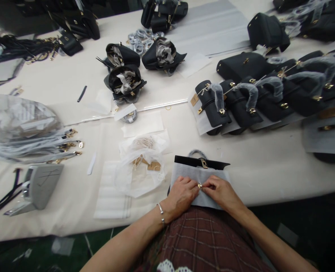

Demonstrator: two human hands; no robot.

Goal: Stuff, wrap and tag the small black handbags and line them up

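Observation:
A black handbag [181, 161] lies at the table's front edge, its flap pointing away and its handle wrapped in clear film. Pale tissue paper [184, 170] covers the bag's front, and a small gold clasp [199, 186] shows through it. My left hand [183, 194] rests on the paper, fingers together, their tips beside the clasp. From the other side my right hand [219, 189] pinches at the clasp with thumb and forefinger. Whether the left fingers grip anything is hidden.
Left of the bag lies a clear plastic bag [124, 173] with brown tags. A grey tape dispenser [47, 185] and wrapped straps [42, 145] are at the left. Black handbags [214, 107] line the right; open stuffed bags [124, 81] stand farther back.

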